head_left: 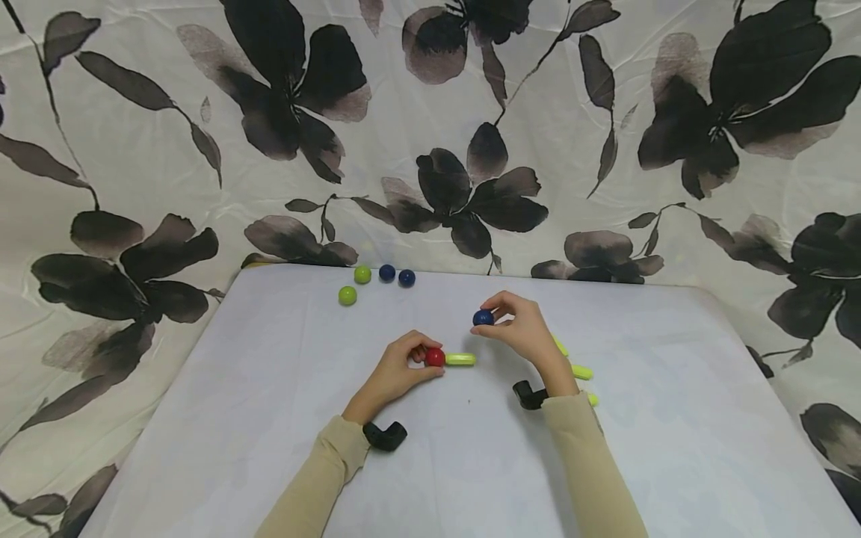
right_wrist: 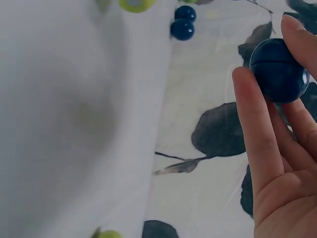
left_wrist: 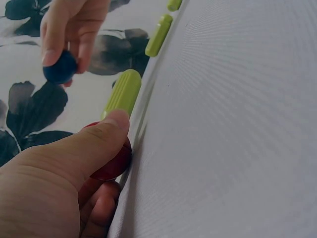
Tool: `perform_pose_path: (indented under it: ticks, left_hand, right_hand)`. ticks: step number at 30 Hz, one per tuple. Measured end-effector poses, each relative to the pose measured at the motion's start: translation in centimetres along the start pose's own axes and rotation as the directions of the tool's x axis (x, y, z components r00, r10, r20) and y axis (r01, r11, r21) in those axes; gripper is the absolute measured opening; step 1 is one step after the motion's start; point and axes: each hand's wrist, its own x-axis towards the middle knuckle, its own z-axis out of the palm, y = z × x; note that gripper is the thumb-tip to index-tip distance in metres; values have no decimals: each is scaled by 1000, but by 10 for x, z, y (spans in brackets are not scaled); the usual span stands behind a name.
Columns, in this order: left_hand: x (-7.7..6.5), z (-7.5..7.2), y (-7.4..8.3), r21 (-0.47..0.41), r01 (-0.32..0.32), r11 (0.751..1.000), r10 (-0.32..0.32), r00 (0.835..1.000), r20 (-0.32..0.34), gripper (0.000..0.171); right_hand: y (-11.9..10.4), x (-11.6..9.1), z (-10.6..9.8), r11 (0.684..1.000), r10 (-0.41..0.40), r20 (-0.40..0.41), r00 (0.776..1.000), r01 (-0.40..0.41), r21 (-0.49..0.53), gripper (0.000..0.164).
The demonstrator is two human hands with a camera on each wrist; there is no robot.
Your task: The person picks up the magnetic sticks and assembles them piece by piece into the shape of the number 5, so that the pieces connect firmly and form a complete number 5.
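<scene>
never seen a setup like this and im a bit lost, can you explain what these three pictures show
There is no machine at work, just a person's two bare hands. The wide picture is taken from the head, looking forward and down; the other two come from the left and right wrists. The left hand pinches a red ball with a yellow-green stick against it; whether they are joined, I cannot tell. The right hand holds a dark blue ball above the white tabletop. Near the far edge lie two green balls and two more blue balls. Three more sticks lie by the right sleeve, partly hidden.
</scene>
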Motion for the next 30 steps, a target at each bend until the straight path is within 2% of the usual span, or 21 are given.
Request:
perform_pose_path:
  ticks: [7, 14, 23, 30]
  left_hand:
    - [-1, 0, 0, 2, 11, 1000, -11, 1000, 5, 36]
    - [-1, 0, 0, 2, -2, 1000, 2, 1000, 8, 36]
    - [0, 0, 0, 3, 1, 1000, -1, 1000, 7, 36]
    - [0, 0, 0, -8, 15, 1000, -15, 1000, 17, 36]
  right_hand:
    - [17, -13, 2, 999, 31, 27, 999, -32, 28, 40]
    - [33, -23, 8, 992, 123, 101, 987, -125, 7, 35]
    - [38, -27, 9, 989, 144, 134, 981, -138, -54, 37]
    - [40, -28, 12, 988, 156, 164, 974, -153, -31, 38]
